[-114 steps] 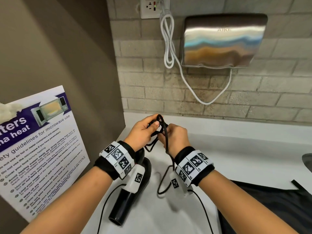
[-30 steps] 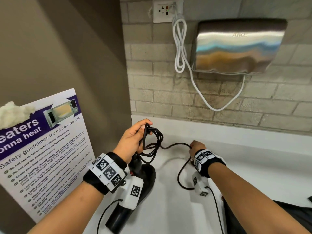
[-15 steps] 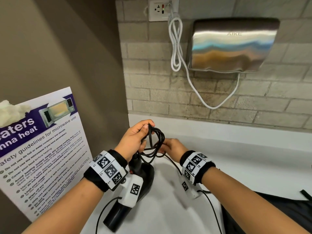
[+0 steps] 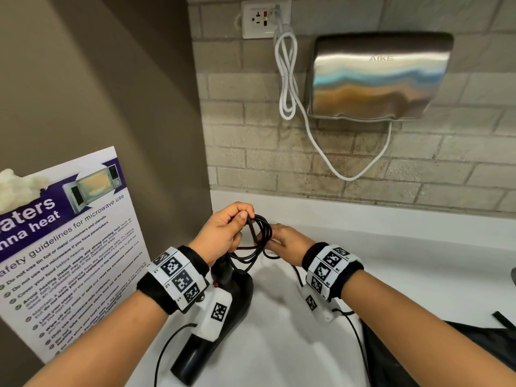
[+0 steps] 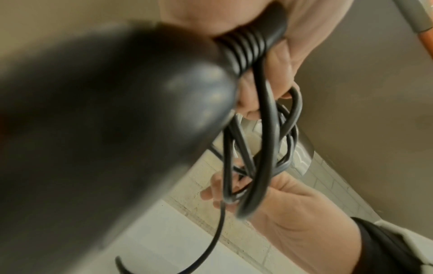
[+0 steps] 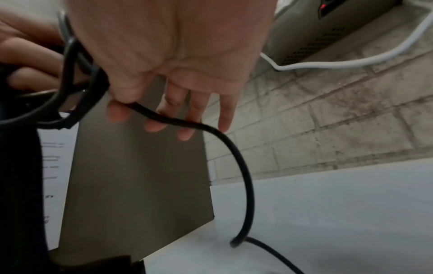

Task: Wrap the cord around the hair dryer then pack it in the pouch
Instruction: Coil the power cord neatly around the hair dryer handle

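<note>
A black hair dryer (image 4: 234, 297) lies on the white counter (image 4: 391, 275), barrel toward me and handle pointing away. My left hand (image 4: 223, 233) grips several loops of its black cord (image 4: 261, 236) above the handle end. In the left wrist view the ribbed cord collar (image 5: 248, 46) sits under the left fingers, with the loops (image 5: 264, 139) hanging below. My right hand (image 4: 284, 241) touches the coil from the right and pinches the loose cord (image 6: 164, 118) between thumb and forefinger, the other fingers straight. The rest of the cord trails down to the counter. A black pouch (image 4: 460, 356) lies at the lower right.
A microwave safety poster (image 4: 69, 233) leans on the brown side wall at the left. On the brick back wall hang a steel hand dryer (image 4: 377, 76), its white cable (image 4: 287, 79) and an outlet (image 4: 265, 18). A sink edge (image 4: 513, 277) shows at the far right.
A second ago my right hand was out to the right with the cord stretched between the hands. It has come back to the coil in my left hand, bringing the cord with it.
</note>
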